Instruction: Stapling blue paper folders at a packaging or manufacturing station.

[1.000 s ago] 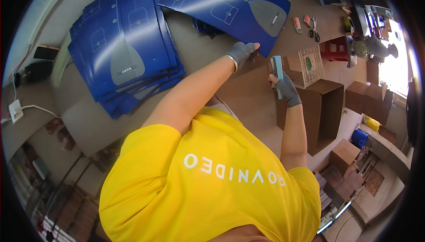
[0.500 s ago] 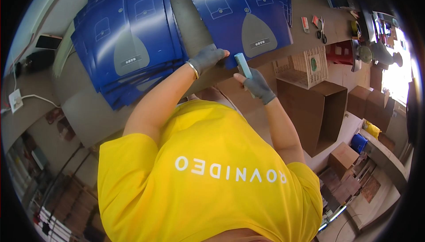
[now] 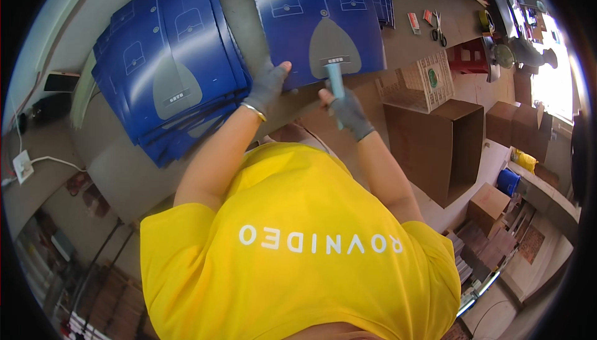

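Note:
Two stacks of blue printed sheets lie on the table, the left stack (image 3: 186,48) fanned out along its near edge. At the near left corner of the right blue sheet (image 3: 292,35), my left hand (image 3: 266,90) in a grey fingerless glove is closed, thumb on top; its other fingertips are hidden. My right hand (image 3: 352,115), gloved alike, grips a light-blue flat stick-like tool (image 3: 336,82) whose exact kind I cannot make out. The tool's upper end overlaps the sheet's near edge by the grey rounded patch.
Scissors (image 3: 439,31) and small red-and-white packets (image 3: 414,23) lie on the table at the far right. A wicker basket (image 3: 429,76) and an open cardboard box (image 3: 416,147) stand to my right. At the left are a white power socket (image 3: 23,166) and cable.
The right blue sheet has shifted left and turned slightly, my left hand moving left with it. The tool in my right hand now overlaps the sheet's near edge. The whole view has shifted a little.

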Available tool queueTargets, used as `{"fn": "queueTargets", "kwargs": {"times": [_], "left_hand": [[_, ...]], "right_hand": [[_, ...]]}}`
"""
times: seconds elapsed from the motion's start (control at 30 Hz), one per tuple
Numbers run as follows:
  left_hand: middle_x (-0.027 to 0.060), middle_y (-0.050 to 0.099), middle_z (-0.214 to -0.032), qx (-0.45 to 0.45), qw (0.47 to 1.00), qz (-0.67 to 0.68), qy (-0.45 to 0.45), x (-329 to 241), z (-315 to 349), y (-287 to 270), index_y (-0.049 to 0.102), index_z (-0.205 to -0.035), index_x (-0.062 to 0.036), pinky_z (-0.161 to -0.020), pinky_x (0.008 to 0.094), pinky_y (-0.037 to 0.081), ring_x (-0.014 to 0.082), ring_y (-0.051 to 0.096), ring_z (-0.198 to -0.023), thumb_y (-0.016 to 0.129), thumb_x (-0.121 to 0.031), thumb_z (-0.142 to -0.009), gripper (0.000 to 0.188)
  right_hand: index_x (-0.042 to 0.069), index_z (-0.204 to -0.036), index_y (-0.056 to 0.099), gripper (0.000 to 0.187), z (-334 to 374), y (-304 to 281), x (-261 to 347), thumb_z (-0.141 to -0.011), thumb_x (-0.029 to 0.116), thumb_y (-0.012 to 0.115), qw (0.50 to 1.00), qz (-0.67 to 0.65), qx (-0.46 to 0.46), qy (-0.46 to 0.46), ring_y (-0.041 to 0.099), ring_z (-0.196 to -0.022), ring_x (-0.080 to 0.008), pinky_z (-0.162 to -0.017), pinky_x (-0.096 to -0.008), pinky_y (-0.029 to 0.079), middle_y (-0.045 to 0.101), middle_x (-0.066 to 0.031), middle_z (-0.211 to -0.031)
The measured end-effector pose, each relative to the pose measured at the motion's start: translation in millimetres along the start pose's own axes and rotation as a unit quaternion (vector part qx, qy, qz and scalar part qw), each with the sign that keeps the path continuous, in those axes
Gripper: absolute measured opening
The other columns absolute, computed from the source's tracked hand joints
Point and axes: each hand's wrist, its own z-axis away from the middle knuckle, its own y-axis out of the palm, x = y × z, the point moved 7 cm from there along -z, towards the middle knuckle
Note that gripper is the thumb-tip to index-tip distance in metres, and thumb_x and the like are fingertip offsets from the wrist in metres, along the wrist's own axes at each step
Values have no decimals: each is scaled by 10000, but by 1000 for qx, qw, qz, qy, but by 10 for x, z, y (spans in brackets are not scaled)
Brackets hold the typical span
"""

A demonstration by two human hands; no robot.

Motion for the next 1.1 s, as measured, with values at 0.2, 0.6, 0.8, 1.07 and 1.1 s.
{"fn": "queueTargets", "kwargs": {"times": [0.2,0.6,0.8,1.07,1.1], "left_hand": [[43,573,-1089,-14,996,-71,-61,-404,208,-211,440,-1297,-118,-599,273,548,124,567,-919,505,-225,-910,408],[33,568,-1105,-29,995,-84,-35,-585,394,-373,405,-1330,-96,-573,258,546,118,577,-903,510,-204,-910,446],[69,606,-1019,-164,961,-205,87,-1575,989,-1076,489,-1294,-33,-474,183,473,105,616,-700,596,-264,-890,478],[211,577,-1163,-324,641,-691,78,-1625,1270,-2456,511,-1250,0,-884,381,467,324,564,-1081,628,-457,-831,631],[252,558,-1185,-317,630,-701,111,-1685,1071,-2120,512,-1248,13,-940,430,427,387,527,-1122,639,-482,-816,669]], "right_hand": [[25,-967,606,304,-92,-670,19,-868,307,660,996,-28,-74,35,562,-611,-114,-553,-260,455,579,-29,-709],[67,-779,541,318,-76,-417,63,-850,347,673,994,29,-64,79,513,-479,-125,-440,-266,410,522,-25,-595],[60,-849,543,336,133,297,489,-833,361,691,988,-112,111,-1,537,-578,-112,-526,-251,444,542,-30,-687],[35,-1045,568,370,258,228,136,-848,327,682,976,-128,160,78,585,-790,-146,-707,-277,485,596,-59,-852],[32,-1059,562,350,279,163,90,-871,311,657,977,-148,133,71,581,-811,-143,-711,-279,478,601,-57,-863]]}}
